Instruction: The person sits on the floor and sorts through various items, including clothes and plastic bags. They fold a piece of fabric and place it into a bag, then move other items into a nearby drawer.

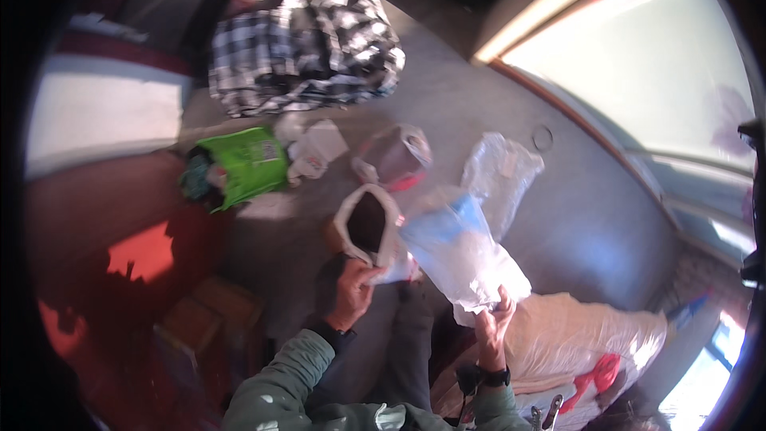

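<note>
An open-mouthed pale bag stands in front of me, its inside dark. My left hand pinches the near side of its rim between thumb and fingers. To the right, my right hand holds a translucent plastic bag by its near end. That bag has a blue patch toward its far end, and its contents cannot be made out. It hangs beside the open bag, on its right. Just beyond the open bag sits a pale bag with red at its base.
A green bag and white paper-like packaging lie to the left. Farther off is a heap of black-and-white checked cloth. Another clear plastic bag rests on the floor near a ring. A plastic-covered bundle is close on my right.
</note>
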### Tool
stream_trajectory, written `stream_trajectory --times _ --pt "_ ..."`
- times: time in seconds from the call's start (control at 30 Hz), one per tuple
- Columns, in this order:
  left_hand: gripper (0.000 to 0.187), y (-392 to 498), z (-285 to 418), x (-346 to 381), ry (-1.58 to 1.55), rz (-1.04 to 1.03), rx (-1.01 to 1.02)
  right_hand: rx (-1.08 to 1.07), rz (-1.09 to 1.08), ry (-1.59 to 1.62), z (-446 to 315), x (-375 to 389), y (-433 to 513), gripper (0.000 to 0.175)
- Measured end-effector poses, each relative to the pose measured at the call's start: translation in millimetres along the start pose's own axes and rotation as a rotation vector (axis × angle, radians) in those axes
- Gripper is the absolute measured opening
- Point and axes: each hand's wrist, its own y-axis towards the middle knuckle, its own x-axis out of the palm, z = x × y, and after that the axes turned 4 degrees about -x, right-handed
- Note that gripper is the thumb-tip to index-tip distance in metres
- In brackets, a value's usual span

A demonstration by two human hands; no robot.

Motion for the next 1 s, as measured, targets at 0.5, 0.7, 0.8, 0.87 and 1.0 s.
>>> stream_trajectory --times 0.5,0.7,0.8,0.87,1.0 --pt "0.038 -160.8 99.6 -79.1 -0.221 0.280 -0.205 -0.603 -0.448 0.068 -142.0 2.1 -36.2 0.054" --pt "0.095 -252.1 98.5 -120.3 -0.052 0.323 -0.393 -0.546 -1.022 -0.125 -243.5 99.7 -84.9 0.025" --pt "0.102 -310.6 84.2 -145.3 -0.107 0.391 -0.390 -0.447 -1.145 -0.053 -257.3 165.7 -156.7 0.017" --pt "0.090 -352.6 76.9 -151.5 -0.103 0.360 -0.420 -0.480 -1.250 -0.008 -254.3 207.3 -213.3 0.017" --pt "0.068 -418.2 48.8 -170.9 -0.311 0.556 -0.494 -0.454 -1.399 -0.125 -264.3 259.8 -323.5 0.016"
